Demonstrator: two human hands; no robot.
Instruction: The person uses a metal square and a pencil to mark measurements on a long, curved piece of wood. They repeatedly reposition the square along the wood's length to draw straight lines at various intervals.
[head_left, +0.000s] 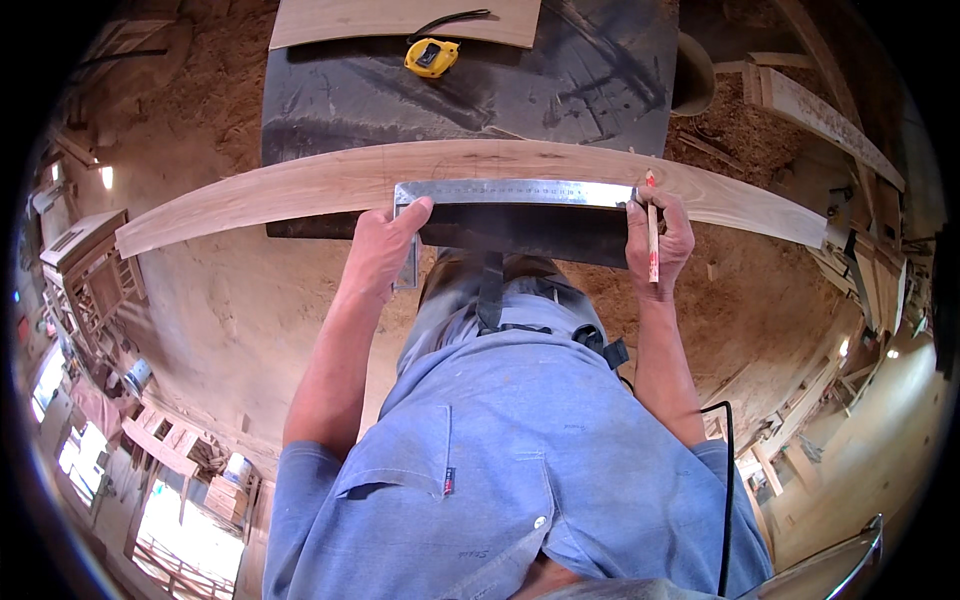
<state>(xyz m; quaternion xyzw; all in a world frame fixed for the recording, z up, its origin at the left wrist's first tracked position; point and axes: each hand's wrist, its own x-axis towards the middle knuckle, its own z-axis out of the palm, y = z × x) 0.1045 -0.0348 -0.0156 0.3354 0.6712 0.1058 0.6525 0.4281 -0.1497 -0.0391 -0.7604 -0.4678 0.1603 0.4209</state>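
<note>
A long wooden board lies across the near part of a dark worktable, both ends jutting past it. Along the board's near edge rests a metal carpenter's square, its short leg pointing back toward me. My left hand grips the square at its corner, thumb on top. In my right hand is a red-and-white pencil, its tip over the board. The thumb and fingers of that hand also touch the far right end of the square's blade.
The dark worktable carries a yellow tape measure with a black strap, beside a light flat panel at its far edge. Sawdust covers the floor. Timber pieces lie to the right, and a wooden frame stands at left.
</note>
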